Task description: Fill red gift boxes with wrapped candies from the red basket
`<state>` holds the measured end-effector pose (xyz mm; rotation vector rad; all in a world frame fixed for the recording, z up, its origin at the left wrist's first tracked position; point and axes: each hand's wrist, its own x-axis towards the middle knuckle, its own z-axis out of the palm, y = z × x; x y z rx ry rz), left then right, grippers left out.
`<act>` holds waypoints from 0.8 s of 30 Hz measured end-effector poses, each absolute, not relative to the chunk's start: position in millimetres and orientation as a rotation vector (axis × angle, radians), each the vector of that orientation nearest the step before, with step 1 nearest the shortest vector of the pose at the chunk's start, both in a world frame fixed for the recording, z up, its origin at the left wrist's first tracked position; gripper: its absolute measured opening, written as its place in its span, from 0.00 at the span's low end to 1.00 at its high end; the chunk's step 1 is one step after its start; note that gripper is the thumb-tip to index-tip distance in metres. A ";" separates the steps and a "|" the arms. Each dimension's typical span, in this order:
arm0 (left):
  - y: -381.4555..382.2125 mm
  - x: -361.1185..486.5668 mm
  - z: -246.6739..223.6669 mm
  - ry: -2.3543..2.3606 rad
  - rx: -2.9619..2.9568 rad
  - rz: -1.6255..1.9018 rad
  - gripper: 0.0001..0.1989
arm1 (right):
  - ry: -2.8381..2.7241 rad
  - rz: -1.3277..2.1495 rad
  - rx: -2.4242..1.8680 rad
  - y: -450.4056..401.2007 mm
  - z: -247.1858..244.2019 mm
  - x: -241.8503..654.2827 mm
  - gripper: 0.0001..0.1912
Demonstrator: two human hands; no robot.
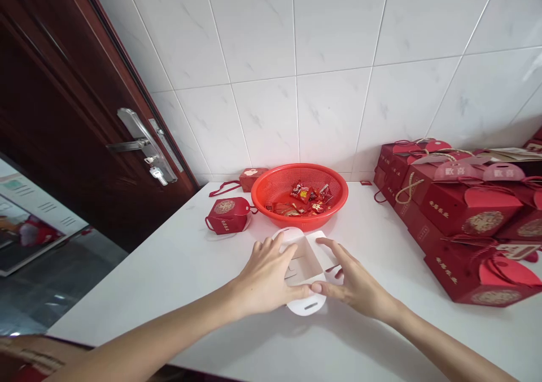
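An unfolded-top gift box (pixel 305 307) sits on the white table in front of me, its white inner side and rounded, slotted flaps spread outward. My left hand (pixel 267 275) grips its left side, fingers over the rim and thumb along the near edge. From the right, my right hand (pixel 355 283) holds the right wall and side flap between fingers and thumb. Both thumbs meet at the near edge. The inside of the box looks bare where it shows; its left part is hidden by my left hand.
Behind the box stands a red plastic basket (pixel 300 222) holding several wrapped candies (pixel 301 192). One closed red box (pixel 228 215) and a smaller red box (pixel 250 180) are at left. Stacked red gift boxes (pixel 470 210) fill the right side. A door (pixel 71 88) is at far left.
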<state>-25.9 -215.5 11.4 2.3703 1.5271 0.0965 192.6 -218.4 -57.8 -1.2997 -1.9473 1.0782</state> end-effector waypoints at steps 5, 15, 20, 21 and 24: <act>-200.8 -24.2 6.3 1.533 2.390 0.295 0.27 | -1.988 0.993 -1.277 -194.9 -54.5 198.9 0.41; -164.5 -23.5 72.5 0.807 1.791 0.842 0.22 | -1.970 0.595 -1.114 -174.0 -4.7 210.9 0.26; -149.0 -10.5 78.5 0.604 1.608 0.897 0.22 | -1.829 0.605 -1.023 -166.6 20.3 201.6 0.15; -146.3 -8.8 76.7 0.582 1.574 0.900 0.22 | -1.807 0.604 -1.005 -165.0 23.5 199.6 0.14; -139.1 -7.2 69.4 0.512 1.460 0.897 0.23 | -1.761 0.620 -0.957 -161.4 29.9 194.1 0.11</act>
